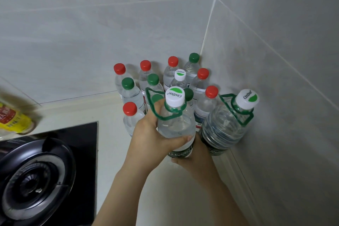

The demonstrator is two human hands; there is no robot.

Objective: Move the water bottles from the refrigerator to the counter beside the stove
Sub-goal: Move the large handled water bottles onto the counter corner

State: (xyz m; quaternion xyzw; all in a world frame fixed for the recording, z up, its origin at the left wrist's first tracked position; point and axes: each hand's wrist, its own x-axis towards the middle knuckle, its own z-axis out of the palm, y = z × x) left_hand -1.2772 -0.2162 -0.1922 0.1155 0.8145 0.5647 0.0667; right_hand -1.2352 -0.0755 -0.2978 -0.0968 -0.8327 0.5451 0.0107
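- Now both hands hold one big water bottle [176, 124] with a white cap, over the worktop [111, 152] beside the stove [45, 167].
- Left hand [150, 134]: fingers curled round the bottle's body, thumb across the front.
- Right hand [199, 155]: wrapped round the lower part, fingers mostly hidden.
- A second big bottle [225, 126] stands just beside, against the wall [275, 97].
- Small bottles [131, 93] with red and green caps stand in the corner behind.

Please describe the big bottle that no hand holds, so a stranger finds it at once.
Right of the gas stove, bottles crowd the counter corner. The rightmost one, beside the wall, is large, with a white Cestbon cap and green handle; its twin is held.
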